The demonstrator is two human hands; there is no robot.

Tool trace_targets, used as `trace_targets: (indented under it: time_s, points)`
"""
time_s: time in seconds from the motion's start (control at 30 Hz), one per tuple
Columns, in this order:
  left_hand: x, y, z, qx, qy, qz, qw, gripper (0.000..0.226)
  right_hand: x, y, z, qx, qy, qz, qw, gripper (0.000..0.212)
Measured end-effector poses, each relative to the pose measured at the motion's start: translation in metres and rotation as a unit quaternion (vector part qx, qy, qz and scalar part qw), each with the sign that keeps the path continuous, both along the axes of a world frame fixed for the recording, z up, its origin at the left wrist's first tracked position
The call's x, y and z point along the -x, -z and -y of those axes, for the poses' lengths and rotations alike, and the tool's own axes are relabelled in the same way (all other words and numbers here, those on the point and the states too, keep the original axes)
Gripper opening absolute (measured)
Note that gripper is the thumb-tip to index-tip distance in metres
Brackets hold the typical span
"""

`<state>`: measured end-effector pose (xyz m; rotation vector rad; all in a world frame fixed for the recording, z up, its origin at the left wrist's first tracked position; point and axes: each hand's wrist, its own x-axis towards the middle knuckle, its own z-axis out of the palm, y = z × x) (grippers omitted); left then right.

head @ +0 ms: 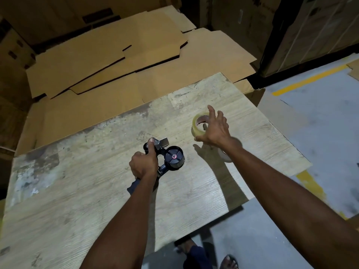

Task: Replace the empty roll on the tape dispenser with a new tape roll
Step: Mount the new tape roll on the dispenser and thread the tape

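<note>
A black tape dispenser [171, 157] lies on its side on the worn wooden table [77, 191], its round hub facing up with no roll on it. My left hand [144, 162] is shut on the dispenser's handle, thumb stretched along the frame towards the metal blade plate. To the right, my right hand [215, 128] grips a full roll of clear tape [198, 124] by its rim, tilted and just above the table. Under my right wrist a second, pale ring-like roll [228, 156] rests on the table, mostly hidden.
Flattened cardboard sheets [116, 61] are stacked beyond the table's far edge, with boxes behind them. The table's right edge drops to a grey floor with yellow lines [310, 78]. My sandalled foot [229, 262] shows below the table's near corner.
</note>
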<state>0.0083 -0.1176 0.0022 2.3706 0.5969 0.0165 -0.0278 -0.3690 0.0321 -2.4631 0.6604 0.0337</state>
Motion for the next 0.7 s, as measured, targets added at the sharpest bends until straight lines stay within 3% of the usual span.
trace_targets:
  time_s: [0.37,0.53,0.7]
  points:
    - [-0.001,0.002,0.0,0.039,-0.018,0.005,0.999,0.079,-0.018,0.004,-0.005,-0.017,0.074,-0.048,0.996,0.119]
    - [-0.001,-0.001,-0.001,0.047,-0.017,-0.004,0.999,0.078,-0.011,0.01,-0.009,-0.011,0.069,-0.018,0.997,0.115]
    - [-0.008,-0.006,-0.024,0.043,-0.034,-0.014,0.998,0.079,0.014,-0.019,-0.037,-0.087,0.055,0.043,0.994,0.126]
